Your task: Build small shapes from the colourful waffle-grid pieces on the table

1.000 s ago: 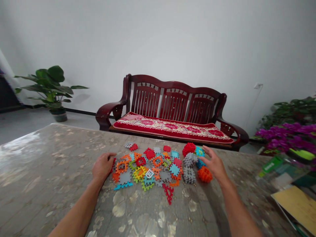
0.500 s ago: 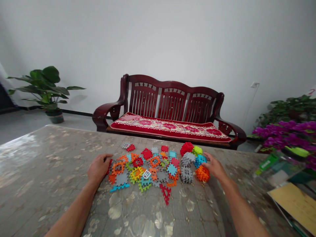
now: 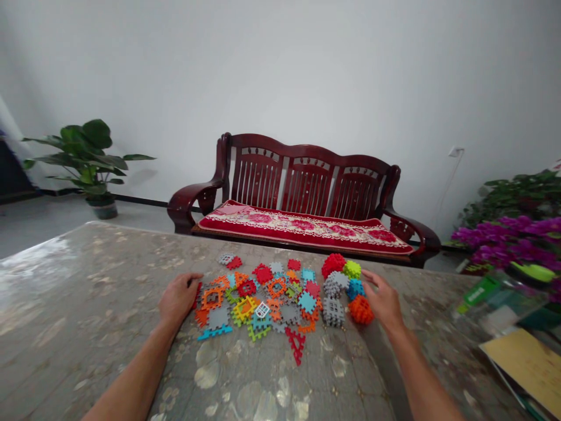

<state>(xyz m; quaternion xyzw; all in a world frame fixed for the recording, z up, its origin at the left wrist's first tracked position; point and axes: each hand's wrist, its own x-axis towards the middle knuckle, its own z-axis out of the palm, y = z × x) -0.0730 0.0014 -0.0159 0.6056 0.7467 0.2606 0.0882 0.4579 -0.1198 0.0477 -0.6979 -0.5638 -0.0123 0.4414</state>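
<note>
My left hand (image 3: 179,298) rests on the table at the left edge of a spread of flat toothed plastic building pieces. Its fingers are partly bent and apart, beside a red piece (image 3: 197,295) that it seems to touch. My right hand (image 3: 382,298) is at the right end, fingers stretched toward an orange block (image 3: 361,310) and a blue block (image 3: 355,288); whether they touch is unclear. Close by are a red block (image 3: 333,265), a lime-green block (image 3: 352,269) and grey blocks (image 3: 333,311). A red triangular piece (image 3: 295,346) lies nearest me.
A patterned cover lies on the table (image 3: 245,374). Behind stands a dark red wooden bench (image 3: 302,181). At the right are a clear bottle (image 3: 521,298), a yellowish-brown folder or book (image 3: 526,362) and purple flowers (image 3: 504,240). A potted plant (image 3: 94,158) stands at far left.
The view has shifted slightly. My right hand's thumb has drawn back a little from the orange block. My left hand stays by the red piece.
</note>
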